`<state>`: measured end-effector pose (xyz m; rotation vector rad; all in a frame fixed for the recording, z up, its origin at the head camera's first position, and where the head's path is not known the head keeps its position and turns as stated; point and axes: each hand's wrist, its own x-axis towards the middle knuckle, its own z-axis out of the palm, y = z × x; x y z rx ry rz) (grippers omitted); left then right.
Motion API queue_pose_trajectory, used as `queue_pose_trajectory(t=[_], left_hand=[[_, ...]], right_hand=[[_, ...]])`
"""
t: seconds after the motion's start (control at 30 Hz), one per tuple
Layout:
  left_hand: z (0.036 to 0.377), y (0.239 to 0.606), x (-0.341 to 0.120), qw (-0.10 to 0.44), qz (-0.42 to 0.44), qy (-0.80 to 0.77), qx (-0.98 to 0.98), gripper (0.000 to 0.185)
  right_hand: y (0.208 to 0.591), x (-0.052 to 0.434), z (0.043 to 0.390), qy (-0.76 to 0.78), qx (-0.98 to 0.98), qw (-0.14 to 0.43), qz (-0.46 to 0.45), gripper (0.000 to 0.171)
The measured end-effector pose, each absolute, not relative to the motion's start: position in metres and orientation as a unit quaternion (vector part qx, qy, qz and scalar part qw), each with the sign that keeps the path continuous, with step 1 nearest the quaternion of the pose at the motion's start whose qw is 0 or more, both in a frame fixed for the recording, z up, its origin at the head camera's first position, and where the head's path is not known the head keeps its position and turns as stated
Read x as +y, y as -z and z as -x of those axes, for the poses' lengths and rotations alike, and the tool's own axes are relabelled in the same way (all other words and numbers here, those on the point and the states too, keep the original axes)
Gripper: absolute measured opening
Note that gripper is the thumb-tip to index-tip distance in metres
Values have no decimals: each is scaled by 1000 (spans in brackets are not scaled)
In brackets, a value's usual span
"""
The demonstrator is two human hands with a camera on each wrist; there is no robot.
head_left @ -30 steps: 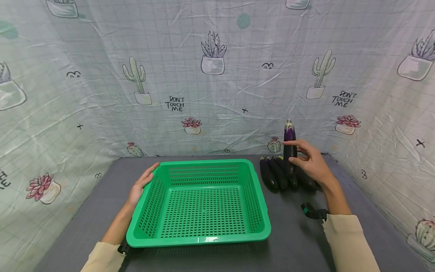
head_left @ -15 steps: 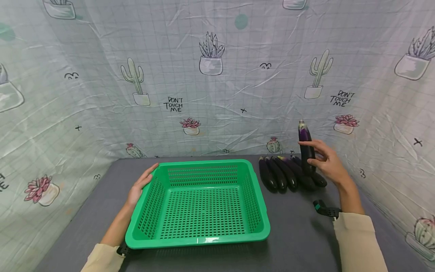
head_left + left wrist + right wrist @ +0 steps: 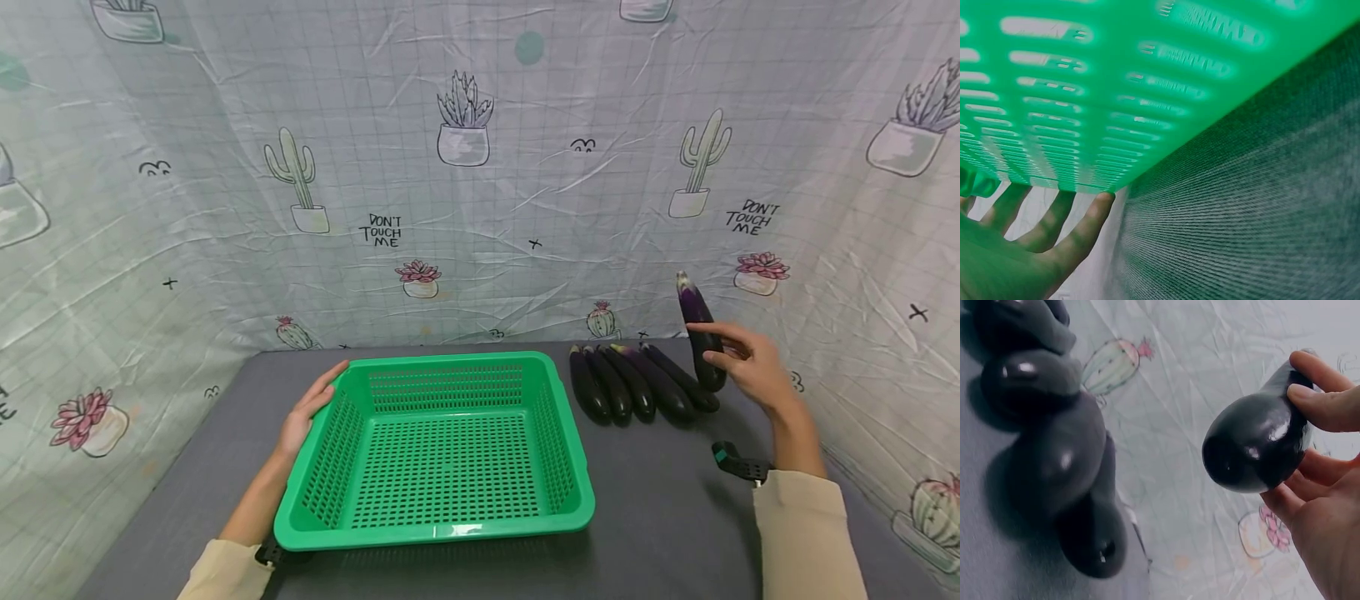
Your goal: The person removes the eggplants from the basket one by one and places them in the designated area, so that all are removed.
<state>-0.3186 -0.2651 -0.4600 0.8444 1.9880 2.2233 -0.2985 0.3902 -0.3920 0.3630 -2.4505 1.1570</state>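
One eggplant [image 3: 701, 331] is held off the table by the right hand [image 3: 750, 367], thumb and fingers curled round its lower half, stem end tilted up toward 11 o'clock, at about 3 o'clock from the green basket [image 3: 438, 527]. Four more eggplants [image 3: 637, 390] are seen lying side by side on the grey table [image 3: 660, 525], just beside the basket's far right corner and at 9 o'clock from the raised one. The rounded blossom end of the held eggplant [image 3: 1259, 449] is shown only in the right wrist view, clear of the resting row [image 3: 1047, 450], with the fingertips [image 3: 1325, 406] pressed on its top and the palm cupped beneath. The left hand [image 3: 306, 415] is laid flat along the basket's left wall with fingers straight; in the left wrist view the fingers [image 3: 1054, 231] are glimpsed through the slotted underside of the basket [image 3: 1116, 94], which the head view cannot show. Compared with one second ago, the held eggplant has been carried rightward, away from above the row, and tipped from upright to a lean, while the left hand has stayed put. Nothing is contained in the basket, its perforated floor being bare. A cactus-printed cloth [image 3: 465, 167] is hung behind the table.
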Motion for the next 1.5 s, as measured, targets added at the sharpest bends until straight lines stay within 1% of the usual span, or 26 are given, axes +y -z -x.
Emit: queue_pose_trajectory(t=[0.13,0.27,0.33,0.43,0.57,0.73,0.8,0.87,1.0,1.1,1.2,1.3,1.43,1.5], left_hand=[[319,460,-264,-8,-263,-686,678,55],[319,460,-264,-25,-255,-664,703,55],[320,460,-264,-25,-253,-662,706,55],[321,460,-264,-41,-246,-643,725,55],[319,459,-264,-23,-251,-666,702,55],[318,459,-266,12,-271,-707,653,55],[318,459,-266,13,-273,-708,651,55],[319,460,-266,11,-269,-703,658,55],[320,460,-265,-19,-250,-666,703,55],[320,461,-265,-30,-239,-649,721,55],[320,461,-266,-22,-242,-656,714,56],[321,462,-267,-25,-249,-655,713,55],[321,462,-267,-9,-268,-677,685,55],[322,462,-267,11,-277,-699,660,56]], right_hand=[[392,399,294,-400,-891,187,-103,42],[392,403,293,-404,-893,175,-100,46],[393,405,294,-402,-893,176,-102,48],[396,408,295,-391,-896,185,-98,47],[400,411,295,-376,-906,179,-79,41],[407,416,299,-357,-921,146,-50,43],[412,418,302,-352,-923,147,-46,45],[418,421,305,-345,-924,159,-45,45],[429,425,310,-335,-925,175,-41,43],[436,427,313,-334,-926,171,-31,42],[441,428,314,-331,-928,171,-22,43],[445,430,316,-331,-927,173,-21,44],[450,430,316,-343,-922,177,-23,44],[452,429,317,-352,-919,177,-23,43]])
